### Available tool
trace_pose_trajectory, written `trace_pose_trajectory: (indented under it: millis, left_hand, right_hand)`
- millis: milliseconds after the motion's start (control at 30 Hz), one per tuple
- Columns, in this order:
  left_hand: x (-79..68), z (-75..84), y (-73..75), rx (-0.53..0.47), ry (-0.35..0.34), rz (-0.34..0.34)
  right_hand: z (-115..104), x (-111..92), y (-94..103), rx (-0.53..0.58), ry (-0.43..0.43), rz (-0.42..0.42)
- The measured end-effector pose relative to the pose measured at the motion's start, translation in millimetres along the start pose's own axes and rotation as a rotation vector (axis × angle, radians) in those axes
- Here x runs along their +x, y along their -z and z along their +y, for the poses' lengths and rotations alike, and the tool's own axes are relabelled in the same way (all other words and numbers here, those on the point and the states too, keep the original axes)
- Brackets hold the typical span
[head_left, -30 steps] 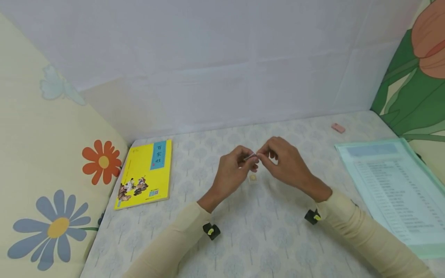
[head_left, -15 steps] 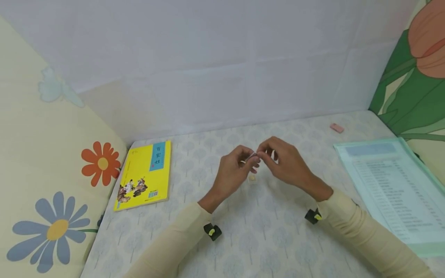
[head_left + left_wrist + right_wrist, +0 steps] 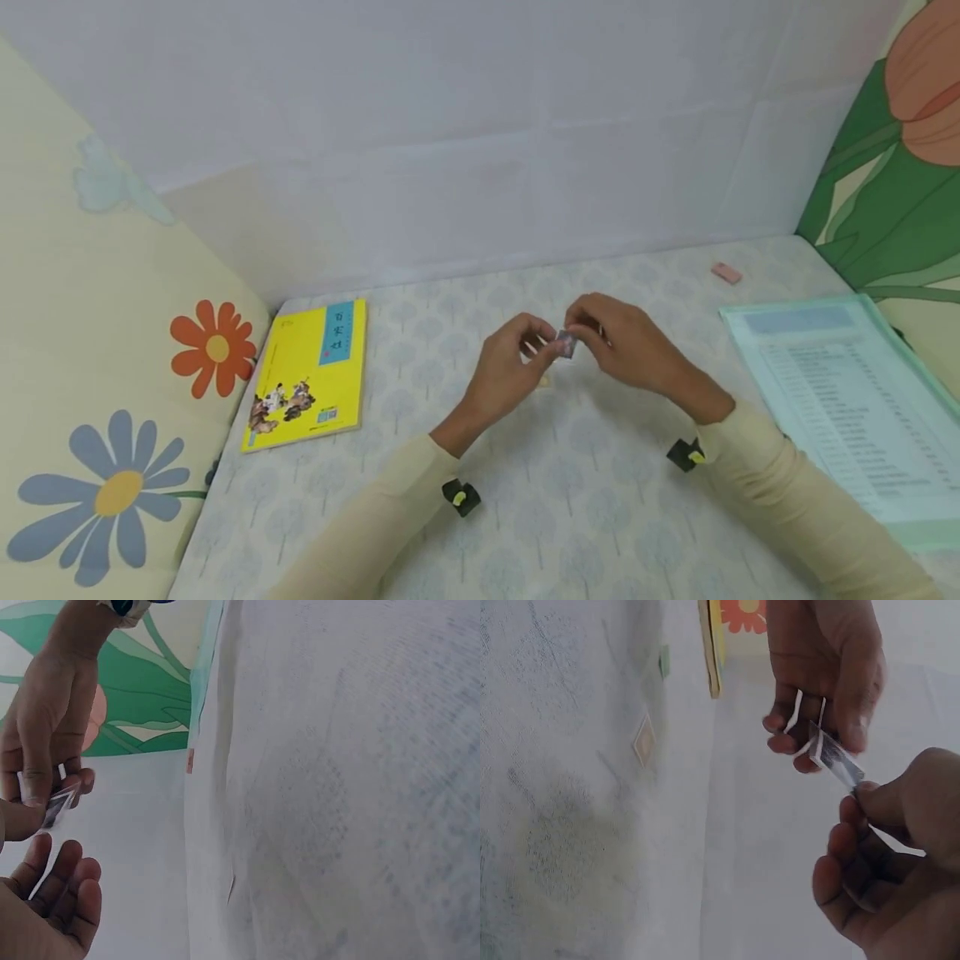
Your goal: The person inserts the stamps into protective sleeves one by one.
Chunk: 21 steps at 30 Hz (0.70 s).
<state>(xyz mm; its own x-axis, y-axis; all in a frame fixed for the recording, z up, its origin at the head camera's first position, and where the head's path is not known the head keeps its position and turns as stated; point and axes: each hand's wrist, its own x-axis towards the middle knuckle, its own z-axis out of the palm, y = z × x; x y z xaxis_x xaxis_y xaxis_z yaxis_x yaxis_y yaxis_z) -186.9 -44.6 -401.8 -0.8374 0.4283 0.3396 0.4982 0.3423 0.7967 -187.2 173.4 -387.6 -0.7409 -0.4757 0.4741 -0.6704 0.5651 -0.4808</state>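
My right hand [image 3: 626, 342] pinches a small square piece [image 3: 838, 761] by one corner between thumb and fingers. It has a dark grey face and clear, shiny plastic-like edges. My left hand [image 3: 513, 358] is close on the other side, its thumb tip overlapping the piece's edge in the head view. In the right wrist view, a gap shows between the left thumb [image 3: 857, 735] and the left fingers, which are loosely bent. Below the hands, a small pale square with a yellowish middle [image 3: 645, 741] lies on the table, mostly covered by the left hand in the head view.
A yellow book [image 3: 307, 375] lies at the left of the patterned table. On the right is a pale green sheet folder [image 3: 832, 392] with printed lines, and behind it a small pink block [image 3: 726, 272]. A white cloth wall [image 3: 450, 200] rises at the back.
The small piece has turned from nearly edge-on to show its dark face. My right hand has shifted slightly right with it, and the gap between the left thumb and index finger has widened.
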Motion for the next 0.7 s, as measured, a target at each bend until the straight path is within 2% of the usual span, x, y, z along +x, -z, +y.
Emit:
trace_pose_trajectory:
  millis: [167,333,533,700]
  left_hand:
    - [-2.2,-3.1,3.1,0.053,0.065,0.005]
    - [-3.6,-5.6,3.8,0.062,0.099,-0.023]
    - [-5.7,-7.9,2.5,0.072,0.119,-0.053]
    - [-6.7,-9.0,4.5,0.076,0.131,-0.062]
  right_hand:
    - [17,1,6.6,0.033,-0.252,-0.209]
    - [37,2,-1.8,0.021,-0.396,-0.336]
    - [58,-2,-15.5,-0.002,-0.475,-0.385]
    - [64,-5,-20.8,-0.035,-0.466,-0.38]
